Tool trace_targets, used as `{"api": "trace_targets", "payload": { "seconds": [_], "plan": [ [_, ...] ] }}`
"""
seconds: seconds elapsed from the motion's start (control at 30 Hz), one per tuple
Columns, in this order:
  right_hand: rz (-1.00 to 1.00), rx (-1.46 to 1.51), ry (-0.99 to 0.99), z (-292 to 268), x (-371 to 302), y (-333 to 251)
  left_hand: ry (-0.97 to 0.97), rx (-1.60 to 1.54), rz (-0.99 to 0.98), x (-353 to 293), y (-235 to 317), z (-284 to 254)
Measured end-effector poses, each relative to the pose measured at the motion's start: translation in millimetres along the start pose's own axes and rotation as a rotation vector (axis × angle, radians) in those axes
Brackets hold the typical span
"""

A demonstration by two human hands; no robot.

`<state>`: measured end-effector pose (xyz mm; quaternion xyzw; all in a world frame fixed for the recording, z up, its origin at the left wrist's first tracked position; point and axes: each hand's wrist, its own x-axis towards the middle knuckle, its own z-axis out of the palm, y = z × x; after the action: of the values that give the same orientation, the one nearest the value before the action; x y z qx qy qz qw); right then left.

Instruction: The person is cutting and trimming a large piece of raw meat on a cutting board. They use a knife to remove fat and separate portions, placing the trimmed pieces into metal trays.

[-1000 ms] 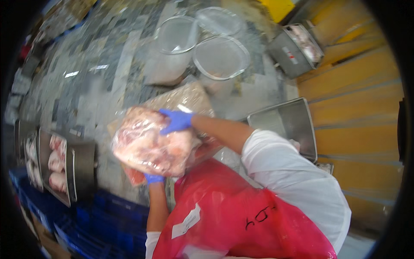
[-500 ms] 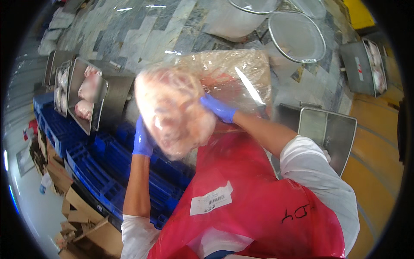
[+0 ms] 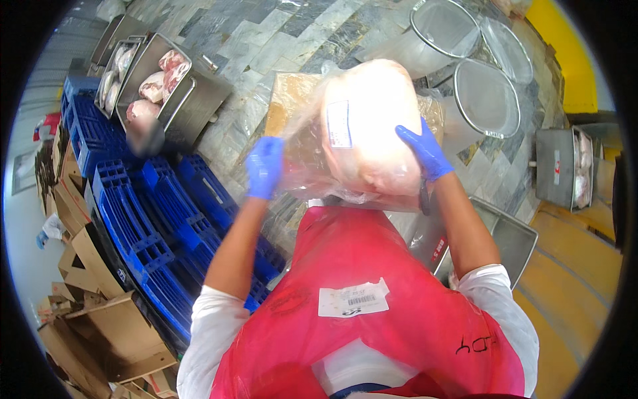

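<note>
A big pale cut of meat (image 3: 375, 159) in clear plastic with a blue-edged white label is in front of me, over a plastic-lined box (image 3: 289, 93). My left hand (image 3: 264, 169), in a blue-purple glove, is closed on the plastic wrap (image 3: 302, 143) and holds it stretched out to the left of the meat. My right hand (image 3: 425, 151), gloved the same way, grips the meat's right side. Just below that hand a dark handle (image 3: 424, 197) shows, probably a knife's; its blade is hidden.
Metal tubs of meat (image 3: 176, 120) stand at the left beside blue pallets (image 3: 143, 226). Flattened cardboard (image 3: 109, 332) lies lower left. Round-rimmed bins with clear liners (image 3: 488, 100) are far right. One steel tub (image 3: 502, 229) sits near my right arm, another (image 3: 555, 166) farther right.
The wrapped meat has moved right and over the box, its label now facing up. My left hand has left the meat's side and taken hold of the plastic; my right hand stays on the meat.
</note>
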<state>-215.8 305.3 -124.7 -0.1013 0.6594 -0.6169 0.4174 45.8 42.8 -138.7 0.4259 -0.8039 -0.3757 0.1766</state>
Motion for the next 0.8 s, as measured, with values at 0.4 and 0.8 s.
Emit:
{"api": "trace_targets", "payload": {
  "seconds": [0.4, 0.8],
  "plan": [
    [-0.009, -0.307, -0.061, -20, 66, -3, -0.011, -0.108, -0.405, -114, -53, -108],
    [-0.605, -0.984, 0.060, 39, 58, 65, 0.075, -0.330, -0.490, -147, -21, -172]
  ]
}}
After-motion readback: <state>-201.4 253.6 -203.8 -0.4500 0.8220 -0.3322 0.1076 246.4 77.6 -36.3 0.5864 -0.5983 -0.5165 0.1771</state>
